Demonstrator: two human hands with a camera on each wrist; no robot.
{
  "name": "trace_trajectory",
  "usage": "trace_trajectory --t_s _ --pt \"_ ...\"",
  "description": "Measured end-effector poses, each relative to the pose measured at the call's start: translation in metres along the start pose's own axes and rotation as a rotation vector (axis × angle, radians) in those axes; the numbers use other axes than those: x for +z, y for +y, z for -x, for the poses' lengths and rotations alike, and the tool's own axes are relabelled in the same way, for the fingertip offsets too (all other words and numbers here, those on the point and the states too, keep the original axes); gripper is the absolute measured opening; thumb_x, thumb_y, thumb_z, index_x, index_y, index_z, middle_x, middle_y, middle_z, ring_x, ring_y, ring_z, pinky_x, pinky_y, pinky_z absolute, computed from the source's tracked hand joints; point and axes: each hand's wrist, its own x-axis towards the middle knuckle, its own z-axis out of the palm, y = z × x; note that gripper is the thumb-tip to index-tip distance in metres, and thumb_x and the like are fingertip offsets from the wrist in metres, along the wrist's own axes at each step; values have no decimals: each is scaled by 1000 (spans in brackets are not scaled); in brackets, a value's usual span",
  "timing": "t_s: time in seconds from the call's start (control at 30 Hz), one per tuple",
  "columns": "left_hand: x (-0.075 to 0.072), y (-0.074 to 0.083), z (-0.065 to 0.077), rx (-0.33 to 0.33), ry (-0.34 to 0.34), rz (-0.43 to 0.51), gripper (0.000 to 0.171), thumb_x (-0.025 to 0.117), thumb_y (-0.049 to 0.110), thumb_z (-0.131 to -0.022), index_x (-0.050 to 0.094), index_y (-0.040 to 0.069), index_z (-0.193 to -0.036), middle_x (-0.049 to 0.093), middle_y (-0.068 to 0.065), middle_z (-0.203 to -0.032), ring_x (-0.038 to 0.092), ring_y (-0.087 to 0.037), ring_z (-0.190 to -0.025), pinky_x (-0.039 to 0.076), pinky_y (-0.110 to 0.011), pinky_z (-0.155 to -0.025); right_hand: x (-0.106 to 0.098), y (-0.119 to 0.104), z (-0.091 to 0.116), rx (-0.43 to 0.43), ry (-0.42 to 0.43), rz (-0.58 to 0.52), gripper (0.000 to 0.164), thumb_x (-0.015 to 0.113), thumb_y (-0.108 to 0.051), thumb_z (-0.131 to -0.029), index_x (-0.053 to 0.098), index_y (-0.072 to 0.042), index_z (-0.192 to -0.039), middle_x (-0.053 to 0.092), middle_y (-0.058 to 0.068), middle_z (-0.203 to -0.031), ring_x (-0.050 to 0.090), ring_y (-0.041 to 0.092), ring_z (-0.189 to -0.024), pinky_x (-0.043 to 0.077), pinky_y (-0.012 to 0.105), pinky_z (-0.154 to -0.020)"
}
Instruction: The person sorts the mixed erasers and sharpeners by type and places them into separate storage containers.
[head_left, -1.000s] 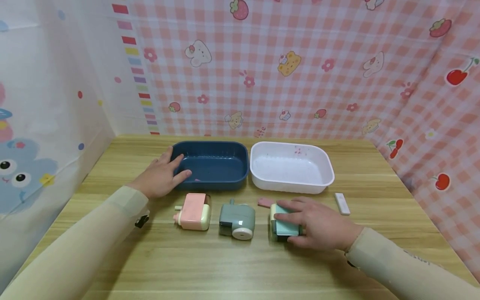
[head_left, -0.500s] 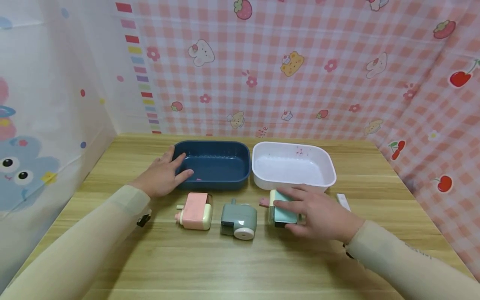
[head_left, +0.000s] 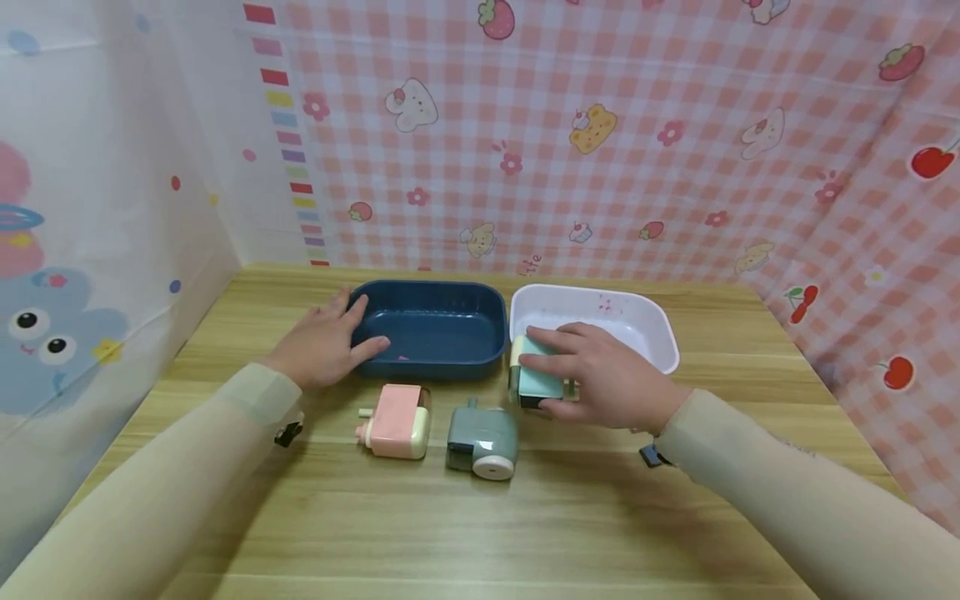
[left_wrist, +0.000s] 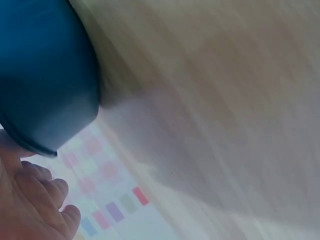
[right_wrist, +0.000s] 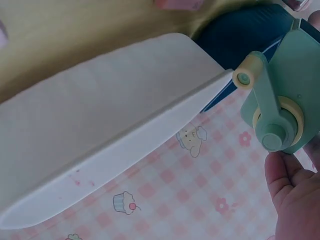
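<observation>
My right hand [head_left: 607,375] grips a mint-green pencil sharpener [head_left: 542,375] by its sides, above the table at the white tray's front left corner. Its crank handle [right_wrist: 270,105] faces the right wrist camera. My left hand [head_left: 318,342] rests on the left end of the dark blue tray [head_left: 427,369], thumb and index finger over the rim. In the left wrist view that tray's outer wall [left_wrist: 55,80] shows beside my fingers. A pink pencil sharpener [head_left: 397,421] and a grey-green one [head_left: 483,433] stand on the table in front of the blue tray.
The white tray [head_left: 662,329] stands right beside the blue one, partly covered by my right hand. Both sit near the table's back, before a pink checked cloth [head_left: 450,167]. A small pink scrap [head_left: 403,358] lies in the blue tray.
My right hand has lifted the mint-green sharpener off the table and carried it back and left to the white tray. My left hand stays on the blue tray.
</observation>
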Motion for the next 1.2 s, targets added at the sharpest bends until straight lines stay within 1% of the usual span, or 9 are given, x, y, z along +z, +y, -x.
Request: trace_trajectory --t_s 0.1,0.2,0.33,0.43,0.6,0.73,0.87,1.03,1.2 --pt "-2 -5 0 -4 3 -19 101 36 74 -104 12 -1 -167 1 -29 -175 7 -48 -162 9 -66 -130 -1 2 -11 7 -13 -12 63 85 -43 -88 68 -20 -144 56 14 -158 60 37 -135 48 53 -114" --pt "-2 -9 1 -3 -2 -38 105 34 77 -103 13 -4 -167 3 -30 -174 8 -49 -162 10 -67 -129 -2 5 -23 14 -24 -9 62 84 -41 -89 67 -20 -144 55 14 -158 59 37 -136 48 52 -114" --pt "0 -13 2 3 -7 -39 109 29 81 -101 12 -4 -167 4 -30 -174 8 -50 -162 10 -69 -129 -1 7 -41 16 -44 12 58 79 -39 -93 66 -20 -146 53 14 -160 57 37 -139 46 52 -117" --pt "2 -14 2 7 -8 -19 107 30 79 -102 10 -4 -167 3 -30 -174 7 -51 -161 9 -70 -128 0 8 -58 16 -67 35 57 75 -40 -96 64 -20 -148 51 14 -161 57 37 -140 45 52 -118" --pt "5 -13 2 -4 -12 25 100 36 69 -106 6 -4 -167 -1 -30 -174 6 -51 -161 10 -70 -128 5 6 -85 24 -119 65 59 71 -44 -99 59 -21 -152 46 14 -165 52 37 -145 42 53 -121" --pt "5 -14 2 -18 -18 48 97 39 64 -108 4 -4 -167 -3 -30 -174 4 -50 -162 10 -70 -128 12 5 -106 45 -161 73 60 68 -47 -100 57 -24 -154 43 12 -167 45 33 -152 36 50 -126" --pt "5 -14 3 -35 -30 56 98 38 66 -107 3 -3 -167 -5 -28 -175 2 -48 -163 9 -70 -128 21 5 -123 65 -188 74 61 68 -49 -100 55 -26 -155 42 10 -168 41 30 -156 32 47 -129" --pt "3 -14 4 -41 -50 74 101 38 69 -106 1 -2 -168 -6 -27 -175 1 -48 -163 7 -70 -128 33 3 -143 54 -228 79 61 68 -47 -100 55 -25 -156 42 12 -168 40 30 -156 32 47 -129" --pt "3 -16 2 -34 -67 78 104 39 71 -104 -2 0 -168 -8 -27 -175 0 -47 -163 7 -70 -128 46 -2 -160 43 -286 73 60 66 -45 -103 53 -23 -157 40 13 -169 41 34 -155 32 47 -129"
